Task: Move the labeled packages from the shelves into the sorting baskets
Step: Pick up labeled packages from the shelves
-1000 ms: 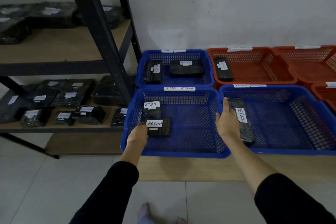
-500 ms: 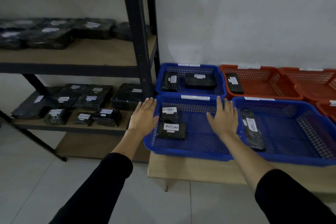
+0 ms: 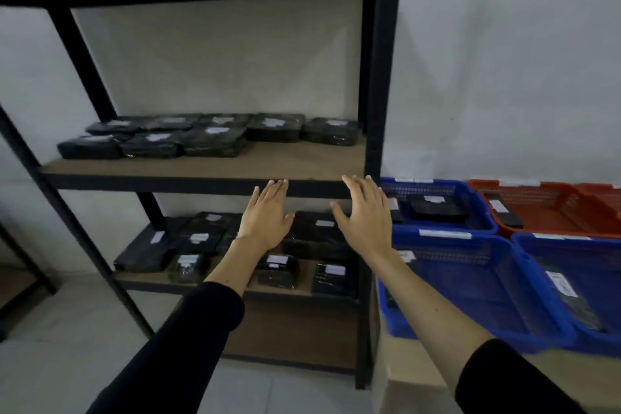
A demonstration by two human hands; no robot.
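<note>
Left hand (image 3: 267, 217): empty, fingers (image 3: 279, 186) straight and together, raised in front of the shelf unit (image 3: 373, 111).
Right hand (image 3: 364, 212): empty, fingers spread and relaxed, just beside the unit's right post.
Packages, middle shelf (image 3: 201, 165): black wrapped parcels (image 3: 211, 141) with white labels, two rows.
Packages, lower shelf (image 3: 215, 281): more of the same (image 3: 319, 228), partly behind my hands.
Baskets: blue (image 3: 470, 282) and red (image 3: 554, 208) on the bench (image 3: 420, 373) at right, some holding parcels.
Handling, my estimate: light, film-wrapped, possibly slick, slightly yielding; I would grip across the short sides, thumb on top.
Hard to read: label text is blurred; the top shelf is cut off; dim light hides the parcel edges.
</note>
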